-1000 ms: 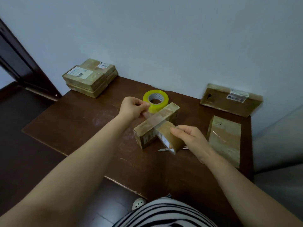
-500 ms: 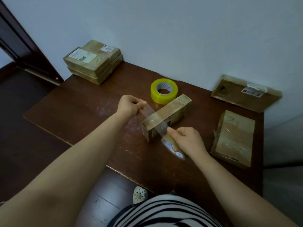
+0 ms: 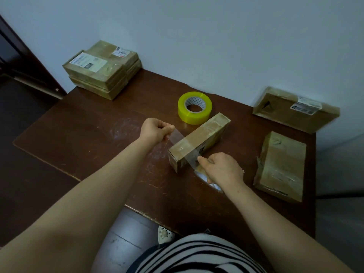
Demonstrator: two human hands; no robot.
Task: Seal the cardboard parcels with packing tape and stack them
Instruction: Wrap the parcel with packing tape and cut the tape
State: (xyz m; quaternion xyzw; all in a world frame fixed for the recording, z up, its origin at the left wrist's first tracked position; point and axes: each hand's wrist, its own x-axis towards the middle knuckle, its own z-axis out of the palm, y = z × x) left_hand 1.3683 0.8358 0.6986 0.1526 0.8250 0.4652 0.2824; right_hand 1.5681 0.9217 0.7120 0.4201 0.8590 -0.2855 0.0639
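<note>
A long narrow cardboard parcel (image 3: 204, 137) lies at an angle in the middle of the brown table (image 3: 82, 138). A strip of clear tape (image 3: 178, 137) runs across its near end. My left hand (image 3: 155, 131) pinches the free end of the strip to the parcel's left. My right hand (image 3: 220, 168) grips a brown tape roll (image 3: 211, 183) low beside the parcel's right side; the hand hides most of the roll. A yellow tape roll (image 3: 195, 107) lies flat just behind the parcel.
Stacked sealed parcels (image 3: 102, 68) sit at the table's far left corner. A flat parcel (image 3: 295, 109) leans on the wall at the far right, and another parcel (image 3: 281, 166) lies at the right edge. A dark door frame (image 3: 25, 62) stands left.
The tape roll in my right hand has come down from above the parcel to its right side near the table. The strip now lies over the parcel's top. The camera has shifted.
</note>
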